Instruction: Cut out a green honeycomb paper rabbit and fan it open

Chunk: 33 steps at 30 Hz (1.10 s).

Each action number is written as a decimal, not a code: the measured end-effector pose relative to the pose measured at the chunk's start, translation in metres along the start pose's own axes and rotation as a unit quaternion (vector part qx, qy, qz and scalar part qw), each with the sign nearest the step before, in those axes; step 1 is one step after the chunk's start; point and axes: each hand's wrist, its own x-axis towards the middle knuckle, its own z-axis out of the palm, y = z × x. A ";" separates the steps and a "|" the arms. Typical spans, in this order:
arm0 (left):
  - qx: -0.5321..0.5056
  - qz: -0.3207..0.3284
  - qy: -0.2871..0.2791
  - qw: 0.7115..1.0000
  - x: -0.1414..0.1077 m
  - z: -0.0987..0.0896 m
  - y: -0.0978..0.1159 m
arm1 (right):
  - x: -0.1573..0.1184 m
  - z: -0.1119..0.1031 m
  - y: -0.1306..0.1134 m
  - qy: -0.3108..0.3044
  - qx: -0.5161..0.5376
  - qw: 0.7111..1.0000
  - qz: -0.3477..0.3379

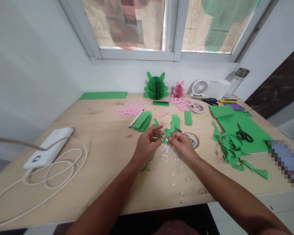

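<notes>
Pinching green paper (168,133), left hand (147,144) and right hand (182,146) angled inward

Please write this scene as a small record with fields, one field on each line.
Left hand: pinches green paper cutout
Right hand: pinches the same cutout
Under hands: white paper scraps
Right of hands: tape roll, green paper offcuts, black-handled scissors
Back of table: green honeycomb paper rabbit, pink honeycomb paper rabbit
Left of hands: pink paper cutouts, white power bank
Surface: wooden table
</notes>
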 end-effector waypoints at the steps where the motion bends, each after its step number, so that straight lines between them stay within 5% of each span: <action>1: 0.052 0.055 0.019 0.997 -0.001 0.000 0.001 | 0.000 0.000 -0.001 0.008 0.003 1.000 -0.003; 4: 0.225 0.254 0.105 0.935 -0.006 0.000 0.006 | 0.000 -0.001 -0.004 0.031 0.012 0.999 -0.017; 7: 0.333 0.364 0.103 0.864 -0.008 0.002 0.007 | -0.001 0.000 -0.007 0.043 0.017 0.998 -0.033; 17: 0.437 0.381 0.073 0.811 -0.002 0.004 -0.002 | 0.000 0.000 -0.002 0.035 -0.005 0.999 -0.034; 33: 0.450 0.375 0.041 0.810 -0.001 0.003 -0.001 | 0.001 -0.002 0.009 0.040 -0.047 0.997 -0.052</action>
